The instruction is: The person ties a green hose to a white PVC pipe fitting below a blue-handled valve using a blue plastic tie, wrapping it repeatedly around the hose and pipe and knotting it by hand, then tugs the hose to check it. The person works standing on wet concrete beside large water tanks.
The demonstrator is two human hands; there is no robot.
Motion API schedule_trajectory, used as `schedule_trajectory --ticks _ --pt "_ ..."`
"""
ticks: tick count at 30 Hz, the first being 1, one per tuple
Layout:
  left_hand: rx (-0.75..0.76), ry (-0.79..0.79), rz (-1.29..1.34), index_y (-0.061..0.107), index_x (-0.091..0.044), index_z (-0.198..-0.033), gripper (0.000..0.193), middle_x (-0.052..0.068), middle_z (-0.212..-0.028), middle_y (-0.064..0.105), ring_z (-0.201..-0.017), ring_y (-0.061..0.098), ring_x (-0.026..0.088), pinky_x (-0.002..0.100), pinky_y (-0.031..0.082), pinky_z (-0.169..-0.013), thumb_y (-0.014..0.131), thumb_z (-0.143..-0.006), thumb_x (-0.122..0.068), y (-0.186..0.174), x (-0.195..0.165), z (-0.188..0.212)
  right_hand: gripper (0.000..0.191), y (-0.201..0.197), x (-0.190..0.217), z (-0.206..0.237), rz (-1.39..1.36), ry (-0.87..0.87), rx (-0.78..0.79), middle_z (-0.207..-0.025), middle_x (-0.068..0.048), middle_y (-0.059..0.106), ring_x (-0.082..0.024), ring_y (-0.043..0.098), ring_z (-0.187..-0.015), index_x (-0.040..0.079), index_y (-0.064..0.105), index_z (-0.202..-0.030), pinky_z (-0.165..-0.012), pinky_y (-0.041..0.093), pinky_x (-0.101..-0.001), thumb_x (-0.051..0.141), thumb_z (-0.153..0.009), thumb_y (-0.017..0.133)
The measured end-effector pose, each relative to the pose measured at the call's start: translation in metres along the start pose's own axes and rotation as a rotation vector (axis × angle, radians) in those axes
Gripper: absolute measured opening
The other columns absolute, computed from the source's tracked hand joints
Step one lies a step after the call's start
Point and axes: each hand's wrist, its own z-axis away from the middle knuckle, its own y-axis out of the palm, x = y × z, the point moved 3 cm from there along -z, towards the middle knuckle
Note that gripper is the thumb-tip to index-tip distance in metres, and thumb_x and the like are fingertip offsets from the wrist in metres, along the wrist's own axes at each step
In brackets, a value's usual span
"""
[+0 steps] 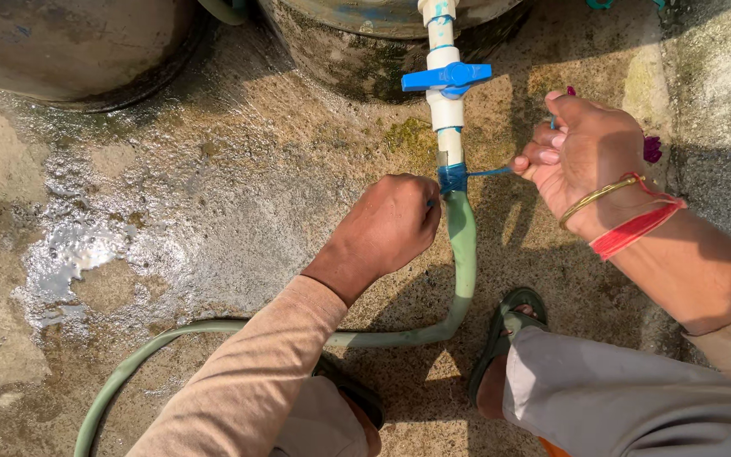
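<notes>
Where the green hose (pixel 464 254) meets the white pipe (pixel 446 110) just above the middle of the frame, the joint is wrapped in a band of blue tape (pixel 452 178). The left hand (pixel 391 224) is clenched against the hose right at that joint, seemingly to steady it and pin the wrap in place. The right hand (pixel 581 152), right of centre, has its grip pinched on the free tail of the tape, which runs taut and nearly level from the joint to the fingers; the tension looks meant to keep the band tight around the pipe.

The pipe's long axis runs straight up and down the frame, its top end leaving the picture near a round tank (pixel 357 51) at the upper middle. A blue valve handle (pixel 448 77) sits crosswise on it above the tape. Below the joint the hose follows the same vertical line, then bends left and sweeps in an arc to the lower left corner.

The concrete floor (pixel 213 195) is wet at the left. A green sandal (pixel 501 326) rests near the hose's bend, lower centre.
</notes>
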Motion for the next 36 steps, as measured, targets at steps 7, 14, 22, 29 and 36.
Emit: schedule_trajectory --ticks 7,14,22,29,36 --pt "0.063 0.083 -0.094 0.067 -0.001 -0.082 0.009 0.021 -0.075 0.068 -0.070 0.069 0.039 0.050 0.055 -0.065 0.067 -0.085 -0.009 0.004 -0.026 -0.001 0.032 -0.036 -0.019 -0.051 -0.058 0.148 -0.095 -0.061 0.004 0.034 -0.011 0.035 -0.054 0.016 0.040 -0.079 -0.063 0.046 -0.0359 0.024 -0.108 0.051" --pt "0.052 0.032 -0.104 0.065 -0.001 -0.080 0.011 0.021 -0.073 0.068 -0.069 0.069 0.041 0.050 0.055 -0.063 0.066 -0.087 -0.009 -0.002 -0.034 -0.007 0.034 -0.025 -0.013 -0.040 -0.082 0.063 -0.017 -0.063 0.003 0.035 -0.011 0.037 -0.056 0.016 0.038 -0.079 -0.065 0.048 -0.0361 0.024 -0.109 0.052" --pt "-0.026 0.040 -0.056 0.067 0.001 -0.083 0.011 0.023 -0.074 0.068 -0.069 0.068 0.042 0.050 0.054 -0.063 0.065 -0.088 -0.010 -0.007 -0.022 -0.005 0.019 0.029 -0.009 0.035 -0.035 -0.100 0.026 -0.064 0.003 0.037 -0.011 0.039 -0.054 0.010 0.048 -0.088 -0.060 0.045 -0.0359 0.016 -0.103 0.057" --pt "-0.064 -0.072 0.065 0.065 0.001 -0.081 0.026 0.023 -0.069 0.064 -0.065 0.064 0.042 0.050 0.051 -0.063 0.065 -0.096 -0.020 0.002 0.019 0.002 0.017 0.052 -0.010 0.044 0.007 -0.160 -0.045 -0.064 0.002 0.039 -0.012 0.039 -0.053 0.009 0.049 -0.092 -0.058 0.043 -0.0350 0.017 -0.103 0.058" --pt "-0.052 -0.088 0.194 0.053 -0.001 -0.073 0.045 0.013 -0.060 0.049 -0.054 0.045 0.026 0.045 0.040 -0.056 0.068 -0.100 -0.033 0.032 0.069 -0.015 0.025 0.042 0.000 0.029 -0.080 -0.042 -0.097 -0.064 0.002 0.040 -0.014 0.041 -0.060 0.012 0.047 -0.081 -0.064 0.048 -0.0371 0.019 -0.103 0.058"
